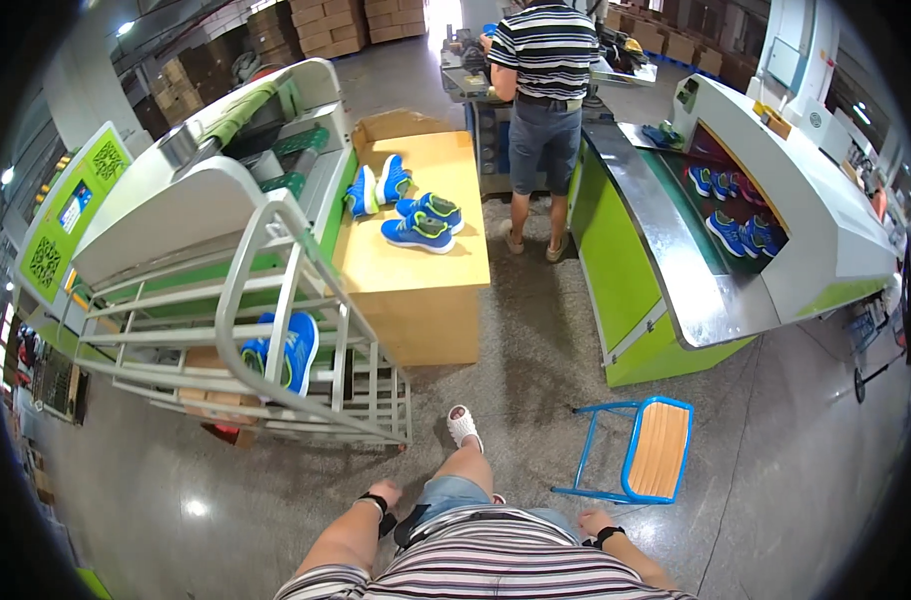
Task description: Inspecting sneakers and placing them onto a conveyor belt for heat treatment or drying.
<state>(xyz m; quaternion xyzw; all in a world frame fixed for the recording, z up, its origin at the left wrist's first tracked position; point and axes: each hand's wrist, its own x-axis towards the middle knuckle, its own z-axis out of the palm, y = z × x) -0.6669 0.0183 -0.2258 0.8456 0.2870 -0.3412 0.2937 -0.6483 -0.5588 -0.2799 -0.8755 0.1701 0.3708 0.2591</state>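
My left hand hangs beside my thigh, a black band at its wrist. My right hand hangs low on the other side, also with a black wristband. Both are seen from above with their fingers mostly hidden, and nothing visible sticks out of either. Nearest to my left hand is a grey metal rack with blue sneakers on it. Close to my right hand stands a blue-framed stool with a wooden seat. Ahead, several blue sneakers rest on a yellow-topped table.
On the right, a green and white conveyor machine carries more blue sneakers. Another machine stands on the left behind the rack. A co-worker in a striped shirt stands at a far workbench. Cartons are stacked at the back.
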